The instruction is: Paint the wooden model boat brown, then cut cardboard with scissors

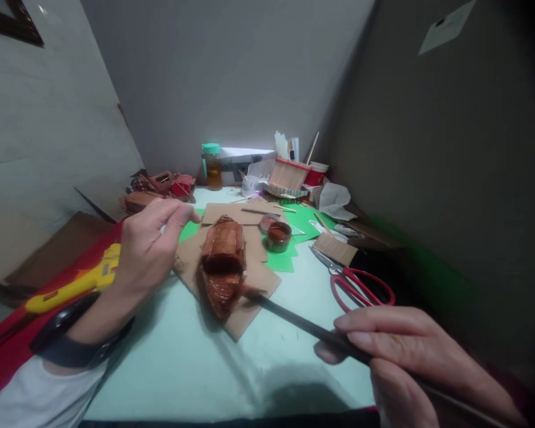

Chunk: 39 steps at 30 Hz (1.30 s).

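Observation:
A reddish-brown model boat (224, 244) with a rounded cabin rests on pieces of brown cardboard (261, 285). My right hand (396, 351) grips a dark-handled paintbrush (298, 321) between thumb and fingers. The brush's brown tip is at the side of the boat's near end. Left of the boat is my left hand (154, 244), its fingers curled in and nothing visible in them; it is apart from the boat. Behind the boat's right side, an open round jar of brown paint (279, 236) stands beside its lid (268, 223).
Red-handled scissors (361, 286) lie open on the right. A yellow glue gun (74, 282) lies by my left forearm. Along the back are a teal-capped bottle (213, 167), a stick-built holder (289, 175), a red cup (316, 174) and brown models (160, 187). Green paper (310, 221) lies beneath the jar.

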Each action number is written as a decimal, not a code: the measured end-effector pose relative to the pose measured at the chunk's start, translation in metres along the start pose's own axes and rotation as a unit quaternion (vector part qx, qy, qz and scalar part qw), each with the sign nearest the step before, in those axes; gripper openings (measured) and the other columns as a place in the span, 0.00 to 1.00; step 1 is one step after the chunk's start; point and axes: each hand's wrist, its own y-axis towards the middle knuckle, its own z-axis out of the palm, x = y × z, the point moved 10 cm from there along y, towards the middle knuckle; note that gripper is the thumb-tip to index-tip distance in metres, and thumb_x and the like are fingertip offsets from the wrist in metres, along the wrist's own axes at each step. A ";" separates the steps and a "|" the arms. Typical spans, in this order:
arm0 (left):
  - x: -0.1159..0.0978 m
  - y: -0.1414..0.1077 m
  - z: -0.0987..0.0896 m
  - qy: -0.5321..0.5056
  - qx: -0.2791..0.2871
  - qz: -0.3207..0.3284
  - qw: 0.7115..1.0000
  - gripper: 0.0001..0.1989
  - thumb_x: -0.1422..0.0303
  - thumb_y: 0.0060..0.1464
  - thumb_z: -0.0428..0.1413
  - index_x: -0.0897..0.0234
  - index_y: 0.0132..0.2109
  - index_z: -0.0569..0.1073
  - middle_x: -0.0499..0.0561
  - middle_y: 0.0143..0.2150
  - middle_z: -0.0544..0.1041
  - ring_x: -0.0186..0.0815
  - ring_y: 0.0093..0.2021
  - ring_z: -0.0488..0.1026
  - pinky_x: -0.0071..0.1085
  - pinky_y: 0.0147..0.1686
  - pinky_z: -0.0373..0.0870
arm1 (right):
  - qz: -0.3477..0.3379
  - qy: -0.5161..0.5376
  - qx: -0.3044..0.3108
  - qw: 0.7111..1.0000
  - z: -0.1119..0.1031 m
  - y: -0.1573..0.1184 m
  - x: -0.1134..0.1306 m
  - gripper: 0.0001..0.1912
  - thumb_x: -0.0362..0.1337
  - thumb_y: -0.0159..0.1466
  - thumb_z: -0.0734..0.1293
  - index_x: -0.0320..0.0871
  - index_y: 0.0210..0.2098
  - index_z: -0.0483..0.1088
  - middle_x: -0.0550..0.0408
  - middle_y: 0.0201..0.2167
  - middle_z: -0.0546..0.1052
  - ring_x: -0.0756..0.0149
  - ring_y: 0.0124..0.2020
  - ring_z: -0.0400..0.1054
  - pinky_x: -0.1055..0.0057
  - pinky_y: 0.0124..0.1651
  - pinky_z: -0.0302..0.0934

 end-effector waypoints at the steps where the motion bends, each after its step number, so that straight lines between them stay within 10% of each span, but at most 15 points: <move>1: 0.000 0.000 0.000 -0.001 0.000 0.001 1.000 0.14 0.64 0.64 0.52 0.59 0.32 0.78 0.48 0.33 0.79 0.37 0.36 0.74 0.34 0.41 0.65 | -0.001 0.003 0.011 1.000 0.000 0.003 0.000 0.08 0.27 0.66 0.67 0.40 0.44 0.75 0.52 0.39 0.78 0.68 0.31 0.80 0.76 0.34 0.77; 16: -0.004 -0.001 0.001 0.000 0.009 0.014 1.000 0.14 0.64 0.65 0.52 0.59 0.33 0.79 0.47 0.32 0.78 0.37 0.36 0.72 0.34 0.40 0.63 | 0.020 0.038 -0.068 0.997 -0.003 0.024 -0.005 0.07 0.26 0.65 0.67 0.43 0.35 0.75 0.57 0.26 0.79 0.66 0.35 0.75 0.72 0.36 0.71; 28: -0.004 0.000 0.003 -0.005 0.012 0.020 1.000 0.15 0.64 0.65 0.51 0.59 0.32 0.77 0.47 0.32 0.78 0.39 0.36 0.73 0.36 0.40 0.64 | 0.025 -0.009 0.046 0.999 0.013 0.061 0.008 0.09 0.30 0.65 0.68 0.42 0.27 0.73 0.56 0.29 0.79 0.71 0.33 0.75 0.79 0.35 0.69; 39: -0.007 -0.001 0.000 -0.018 0.004 0.024 1.000 0.15 0.64 0.65 0.51 0.58 0.31 0.77 0.46 0.32 0.78 0.38 0.36 0.73 0.36 0.41 0.65 | 0.037 0.018 -0.047 0.998 0.000 0.045 0.007 0.03 0.33 0.64 0.71 0.45 0.33 0.77 0.56 0.34 0.81 0.68 0.32 0.76 0.74 0.31 0.74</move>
